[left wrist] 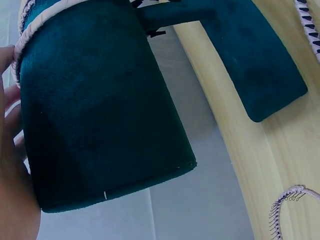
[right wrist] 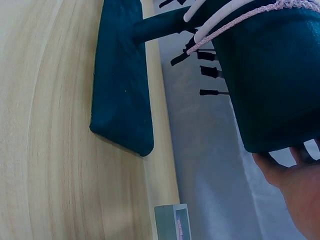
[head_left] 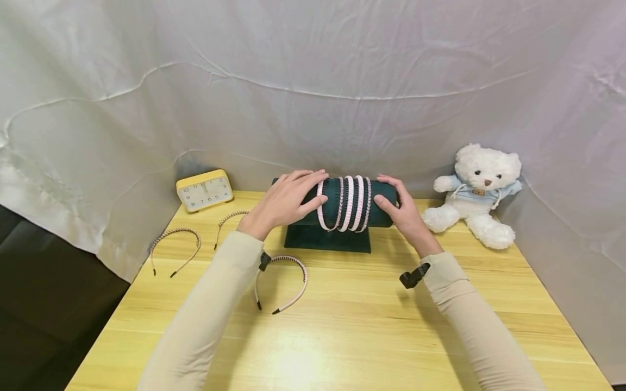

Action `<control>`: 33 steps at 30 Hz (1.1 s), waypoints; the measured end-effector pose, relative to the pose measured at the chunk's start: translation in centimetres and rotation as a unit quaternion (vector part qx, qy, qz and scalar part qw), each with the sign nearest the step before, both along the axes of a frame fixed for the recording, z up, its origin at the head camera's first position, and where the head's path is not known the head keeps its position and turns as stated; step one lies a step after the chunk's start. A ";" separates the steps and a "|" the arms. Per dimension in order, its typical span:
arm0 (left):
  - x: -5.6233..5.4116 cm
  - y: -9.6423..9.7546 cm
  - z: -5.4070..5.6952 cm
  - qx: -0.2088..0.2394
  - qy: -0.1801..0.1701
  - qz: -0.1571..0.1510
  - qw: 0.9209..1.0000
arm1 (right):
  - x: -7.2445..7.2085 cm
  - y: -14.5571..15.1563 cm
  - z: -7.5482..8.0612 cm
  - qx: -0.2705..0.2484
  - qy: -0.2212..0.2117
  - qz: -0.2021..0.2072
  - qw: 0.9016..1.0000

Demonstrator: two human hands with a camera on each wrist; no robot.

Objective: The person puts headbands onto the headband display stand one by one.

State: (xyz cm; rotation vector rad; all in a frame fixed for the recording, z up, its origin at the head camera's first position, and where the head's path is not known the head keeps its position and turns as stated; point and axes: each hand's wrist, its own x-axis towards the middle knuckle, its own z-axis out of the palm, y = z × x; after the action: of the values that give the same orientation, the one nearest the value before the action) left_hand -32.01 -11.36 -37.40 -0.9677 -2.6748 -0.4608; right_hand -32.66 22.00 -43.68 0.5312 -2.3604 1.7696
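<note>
A dark green velvet headband stand (head_left: 327, 239) has a thick horizontal roll with several pink and whitish headbands (head_left: 359, 203) fitted over it. My left hand (head_left: 288, 198) spans the roll's left part, thumb in front and fingers over the top. Its fingertips hold the leftmost headband, a pale pink one (head_left: 320, 209), whose edge also meets the fingers (left wrist: 6, 57) in the left wrist view. Around the roll's right end, my right hand (head_left: 403, 212) grips with the thumb in front and the other fingers (right wrist: 272, 167) behind, partly hidden by the roll.
Loose headbands lie on the wooden table: one in front of the stand (head_left: 304, 277), one at far left (head_left: 198, 244), another (head_left: 222, 220) partly behind the left arm. A yellow clock (head_left: 205, 190) stands at back left, a white teddy bear (head_left: 484, 190) at back right.
</note>
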 end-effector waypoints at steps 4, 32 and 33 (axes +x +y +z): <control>0.0 -0.6 0.0 0.049 -0.010 -0.008 0.999 | 0.1 -0.1 0.2 0.001 -0.003 -0.001 1.000; 3.7 -13.8 -5.5 0.193 -0.125 0.068 0.971 | -0.2 0.2 -0.1 -0.011 -0.004 0.012 1.000; 3.8 -14.0 -6.0 0.188 -0.132 0.070 0.971 | -0.2 0.2 0.0 -0.012 -0.004 0.013 1.000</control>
State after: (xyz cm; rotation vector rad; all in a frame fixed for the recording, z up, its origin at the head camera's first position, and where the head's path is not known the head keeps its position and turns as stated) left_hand -28.20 -25.40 -43.36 -0.6381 -2.7082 -1.0833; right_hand -32.83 22.18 -43.71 0.5541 -2.3456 1.8110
